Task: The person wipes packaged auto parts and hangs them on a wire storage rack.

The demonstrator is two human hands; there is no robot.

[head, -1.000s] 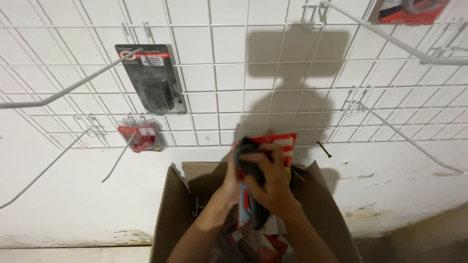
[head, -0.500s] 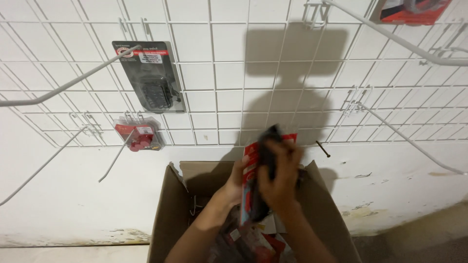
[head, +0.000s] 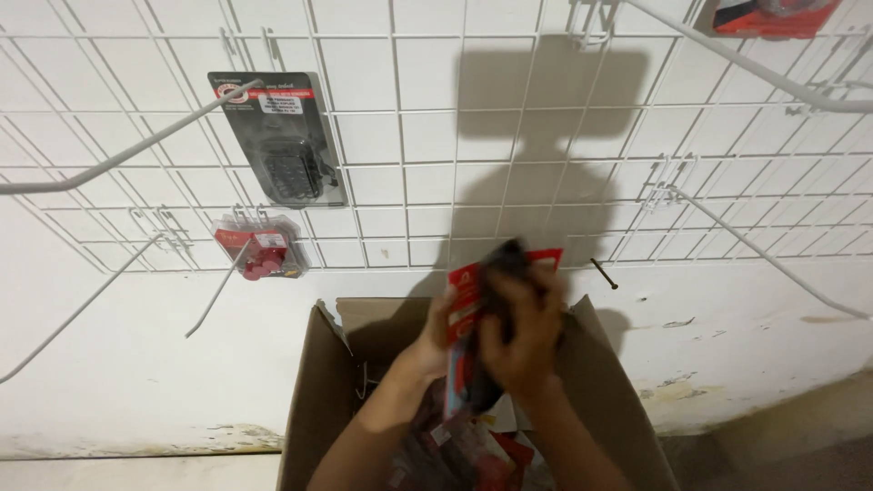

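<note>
Fingers (head: 536,305) of the right hand (head: 520,341) are clamped over a red-and-black pack (head: 473,336), while the left hand (head: 436,332) grips its near edge; the pack stands upright just above the open box (head: 314,400), in front of the wire grid (head: 409,155). The step in hand looks like lifting a pack out for hanging. Next would call for lining its hole with a free hook (head: 218,286), near the hung packs (head: 282,136).
</note>
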